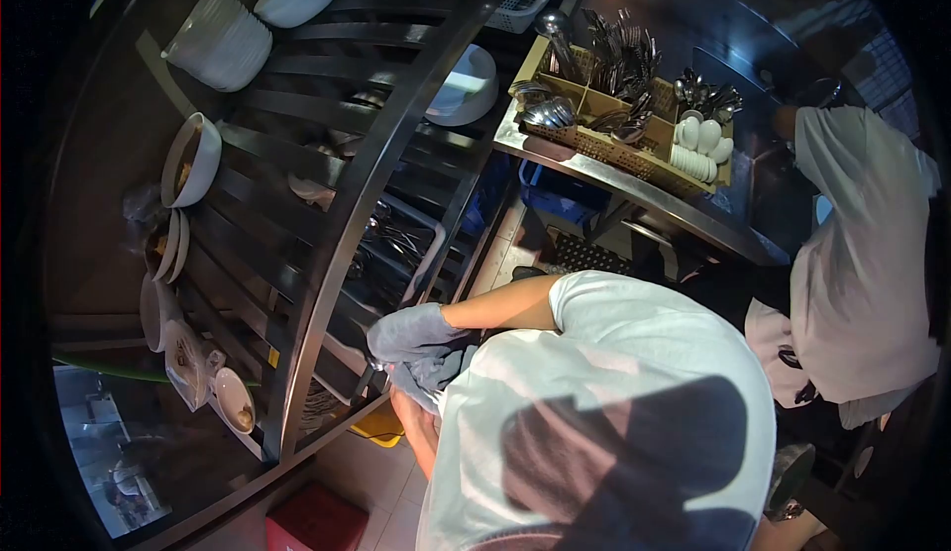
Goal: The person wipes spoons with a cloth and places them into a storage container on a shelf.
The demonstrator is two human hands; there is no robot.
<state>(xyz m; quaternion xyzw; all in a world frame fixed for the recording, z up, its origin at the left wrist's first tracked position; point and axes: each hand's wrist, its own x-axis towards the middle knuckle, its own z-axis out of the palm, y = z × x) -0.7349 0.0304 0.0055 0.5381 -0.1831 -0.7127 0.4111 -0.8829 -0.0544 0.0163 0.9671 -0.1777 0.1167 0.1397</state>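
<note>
My right hand (pixel 421 331) is wrapped in a grey cloth (pixel 411 333), which covers its fingers. Just below it, my left hand (pixel 414 410) is closed against the hanging folds of the same cloth, its fingers mostly hidden. A small shiny metal end (pixel 375 364) pokes out at the cloth's left side; what it belongs to is covered. Both hands are at the edge of the slatted metal rack (pixel 342 254). Close beyond them, a tray of loose metal cutlery (pixel 391 239) sits on a lower level of the rack.
A yellow divided basket (pixel 644 162) of cutlery and white spoons stands on a steel counter (pixel 555 150). Stacked white bowls (pixel 223 41) and several dishes line the rack's upper shelf. A red crate (pixel 317 519) is on the floor. Another person (pixel 862 264) stands at the right.
</note>
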